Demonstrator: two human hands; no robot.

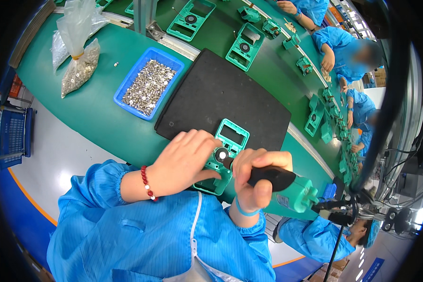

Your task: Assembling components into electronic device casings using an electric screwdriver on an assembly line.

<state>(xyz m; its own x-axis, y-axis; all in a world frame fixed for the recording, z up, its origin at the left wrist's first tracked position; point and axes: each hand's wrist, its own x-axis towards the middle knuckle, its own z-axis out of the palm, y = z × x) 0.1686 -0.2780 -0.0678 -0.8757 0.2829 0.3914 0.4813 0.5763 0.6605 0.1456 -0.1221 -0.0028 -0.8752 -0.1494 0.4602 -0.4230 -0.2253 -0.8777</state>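
A green plastic housing (231,146) with a rectangular window and a round black part with a white centre lies at the near edge of a black mat (230,89). Spread over its left side, my left hand (185,157) steadies it, thumb bent across the near end and fingers beside the round part. My right hand (256,181) is wrapped round a green and black electric screwdriver (293,193), tilted with its body toward the right. Its black nose points at the housing close to the round part; the bit's tip is hard to make out.
Left of the mat, a blue tray (130,109) holds many small metal screws (150,84). Beyond it stands a tied clear bag (80,70) of small parts. More green housings (244,47) lie on the green line, where co-workers (345,54) in blue sit. A cable hangs at right.
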